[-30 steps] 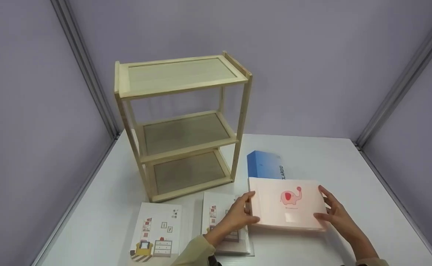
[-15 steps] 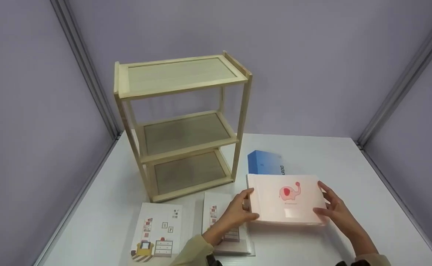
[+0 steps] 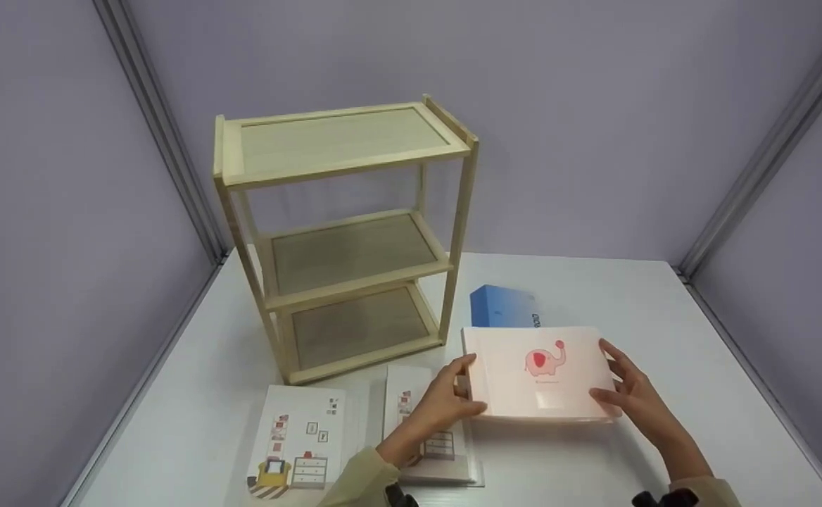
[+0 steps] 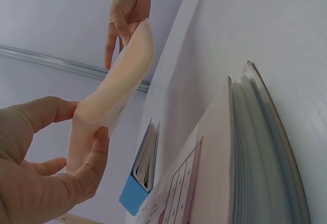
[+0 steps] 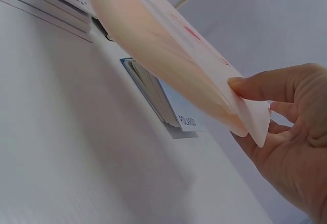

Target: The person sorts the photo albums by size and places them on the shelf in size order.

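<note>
A pink photo album [image 3: 509,380] with an elephant on its cover is held level above the table between both hands. My left hand [image 3: 443,401] pinches its left edge, thumb on the near side, as the left wrist view also shows. At the opposite end my right hand [image 3: 640,405] grips the edge, its thumb on the cover [image 5: 204,55]. Below the album, the wrist views show a gap down to the table. Behind it lies a blue album [image 3: 502,308], partly covered from the head view. Beneath my left forearm rests a white album [image 3: 411,384] with a printed room scene.
A three-tier wooden shelf [image 3: 355,285] stands at the back left of the white table [image 3: 664,310]. Another white printed album [image 3: 312,401] lies in front of it. Purple-grey walls [image 3: 594,127] enclose the table at the back and sides.
Both hands have carried the pink album slightly away from the person and to the left. It covers more of the blue album. The other albums and the shelf have stayed put.
</note>
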